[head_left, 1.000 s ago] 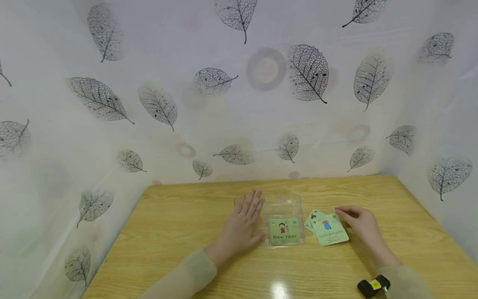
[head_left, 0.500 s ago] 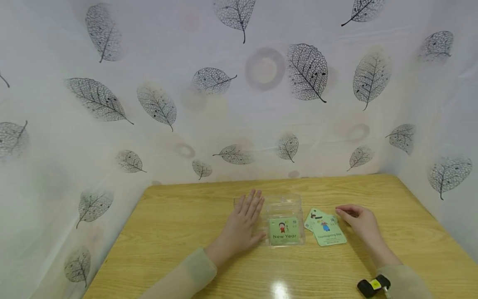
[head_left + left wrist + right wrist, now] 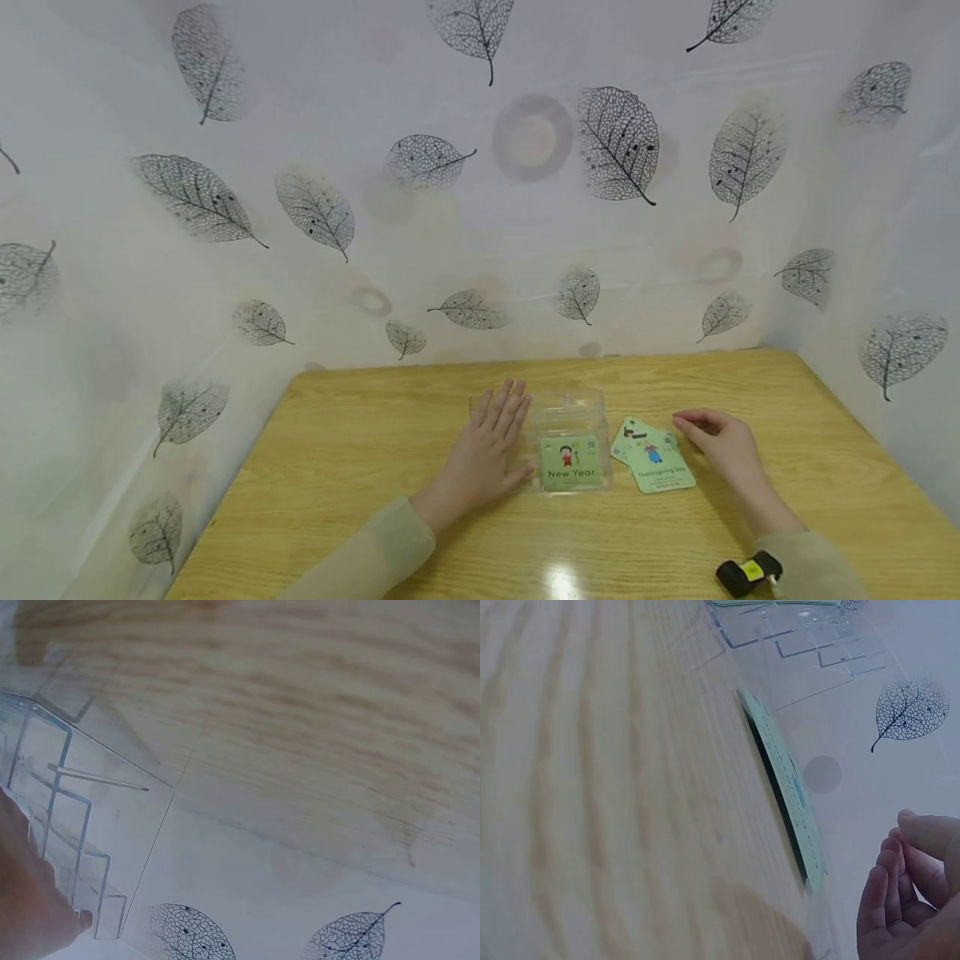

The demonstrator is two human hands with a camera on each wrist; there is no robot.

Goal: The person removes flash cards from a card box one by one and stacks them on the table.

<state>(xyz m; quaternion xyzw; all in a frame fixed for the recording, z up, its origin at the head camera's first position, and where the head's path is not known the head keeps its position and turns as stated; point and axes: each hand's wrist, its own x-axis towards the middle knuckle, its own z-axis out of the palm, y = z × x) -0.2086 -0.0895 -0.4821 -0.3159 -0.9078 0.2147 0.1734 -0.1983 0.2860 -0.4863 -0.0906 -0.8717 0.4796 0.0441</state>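
Observation:
My left hand (image 3: 483,450), fingers straight, rests along the left side of a clear stepped plastic holder (image 3: 570,422); the left wrist view shows the hand against the holder's tiers (image 3: 81,825). A green "New Year" card (image 3: 572,475) stands in the holder's front slot. To the right of it, a green "Thanksgiving Day" card (image 3: 663,479) lies on the table, partly covering another green card (image 3: 622,446). My right hand (image 3: 727,454) is just right of these cards, thumb near the fingertips. In the right wrist view its loosely curled fingers (image 3: 891,889) hold nothing, apart from the flat cards (image 3: 784,795).
A black object with a yellow label (image 3: 750,572) lies by the right sleeve (image 3: 810,567). The wooden table (image 3: 300,500) is bordered behind and at both sides by a pale leaf-print curtain (image 3: 465,233).
The "Thanksgiving Day" card, tilted with its lettering blurred a second ago, has dropped flat beside my right hand and now reads clearly. Both hands have hardly moved.

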